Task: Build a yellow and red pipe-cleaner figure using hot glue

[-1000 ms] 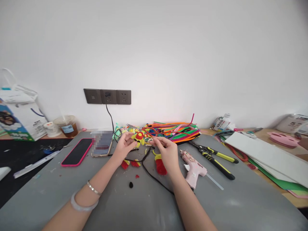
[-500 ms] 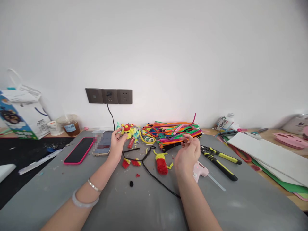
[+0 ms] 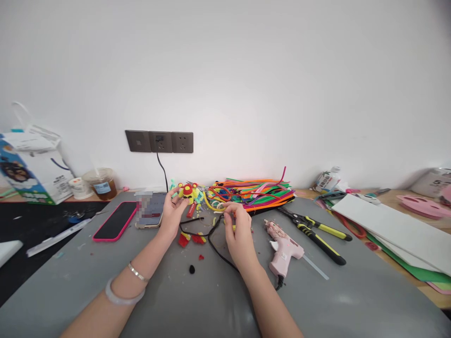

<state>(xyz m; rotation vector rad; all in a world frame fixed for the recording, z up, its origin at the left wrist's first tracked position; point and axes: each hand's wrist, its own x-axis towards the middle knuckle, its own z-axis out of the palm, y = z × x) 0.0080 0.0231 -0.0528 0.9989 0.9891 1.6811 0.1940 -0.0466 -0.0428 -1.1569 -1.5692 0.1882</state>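
My left hand (image 3: 174,213) is raised above the grey mat (image 3: 176,291) and grips a small yellow and red pipe-cleaner figure (image 3: 188,190). My right hand (image 3: 238,230) is lowered to the mat with its fingers pinched over small yellow and red pipe-cleaner bits; what it grips is hidden under the fingers. A black cable (image 3: 214,249) runs between the two hands. Red and yellow scraps (image 3: 190,239) lie under the left hand.
A pile of coloured pipe cleaners (image 3: 257,190) lies behind the hands. A pink glue gun (image 3: 283,249) and black-yellow pliers (image 3: 317,232) lie to the right, two phones (image 3: 116,220) to the left. White and green sheets (image 3: 394,230) cover the right side. A wall socket (image 3: 158,141) is behind.
My right hand has come back from the pipe-cleaner pile to the left and down, onto the red and yellow piece on the mat. The left hand still holds the figure up.
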